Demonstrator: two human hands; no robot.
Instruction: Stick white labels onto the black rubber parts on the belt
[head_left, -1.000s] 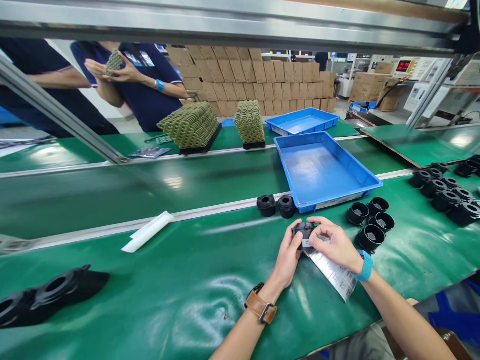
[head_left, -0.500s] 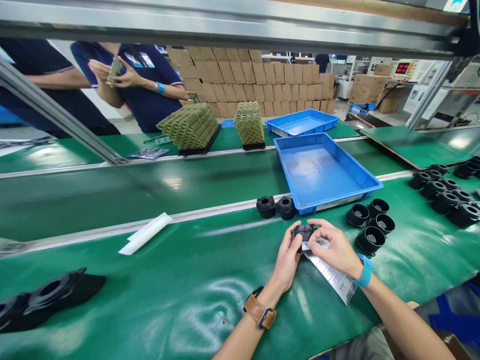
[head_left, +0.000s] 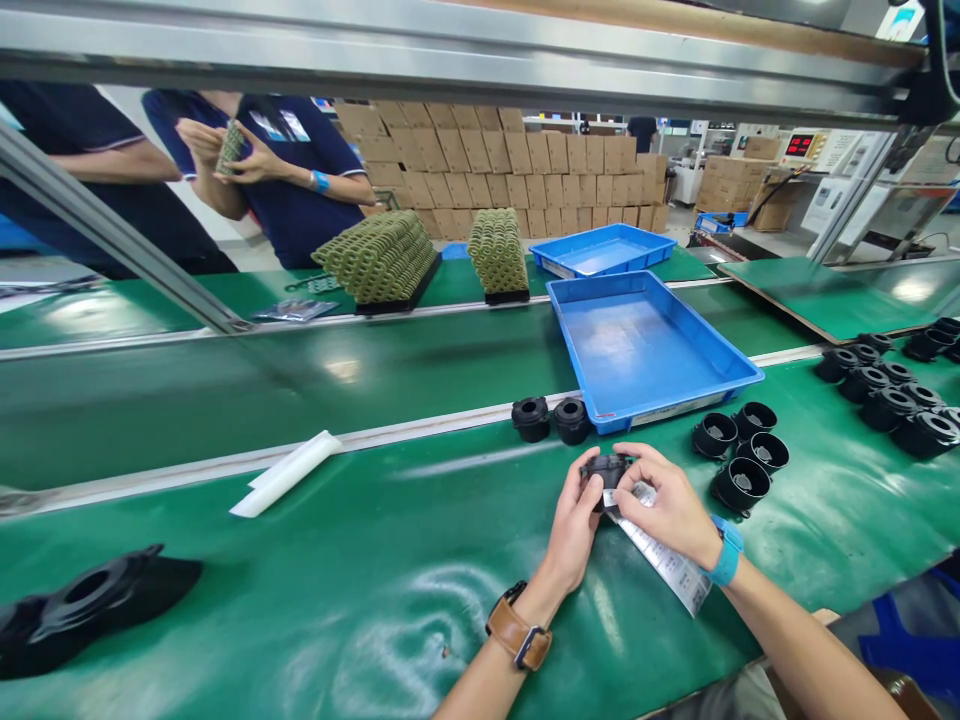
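Note:
My left hand point(head_left: 571, 525) is closed around a black round plastic housing point(head_left: 604, 468), holding it just above the green table. My right hand point(head_left: 664, 505) reaches the housing from the other side. Its thumb and fingers pinch at a small white label point(head_left: 610, 498) against the housing's near side. Below my right hand a sheet of printed labels point(head_left: 671, 568) slants toward me; whether the hand also grips it is hidden. Two more black housings point(head_left: 530, 418) stand just beyond my hands, and several open black cups point(head_left: 741, 484) stand to the right.
A blue tray point(head_left: 652, 345) lies beyond my hands, with another blue tray point(head_left: 604, 250) behind it. More black parts stand at far right and near left point(head_left: 97, 605). A white paper roll point(head_left: 285, 475) lies left. Across the bench, a person point(head_left: 274, 180) handles an olive lattice piece.
Both hands stay nearly in place around the housing. My right fingers have shifted slightly at the white label. The view has tilted a little.

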